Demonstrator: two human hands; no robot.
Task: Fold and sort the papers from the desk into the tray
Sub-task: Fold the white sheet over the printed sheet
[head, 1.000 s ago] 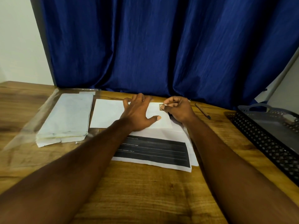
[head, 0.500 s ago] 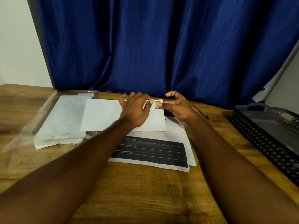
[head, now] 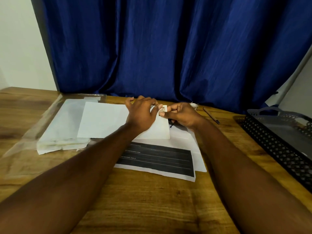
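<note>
A white envelope-like folded paper [head: 104,120] lies across the middle of the desk, a small stamp at its far right corner. My left hand [head: 141,114] sits on its right part, thumb at that corner. My right hand [head: 182,115] pinches the same stamped corner with thumb and curled fingers. Under them lies a sheet with a black printed block [head: 158,159]. A dark perforated tray [head: 280,137] stands at the right edge.
A stack of folded white papers inside a clear plastic sleeve [head: 62,129] sits at the left. A pen [head: 211,115] lies by the blue curtain behind my right hand. Bare wooden desk [head: 143,205] stretches in front.
The white paper has slid left over the plastic-sleeved stack. My left hand has gone from flat on it to fingers drawn in at the stamped corner, meeting my right hand.
</note>
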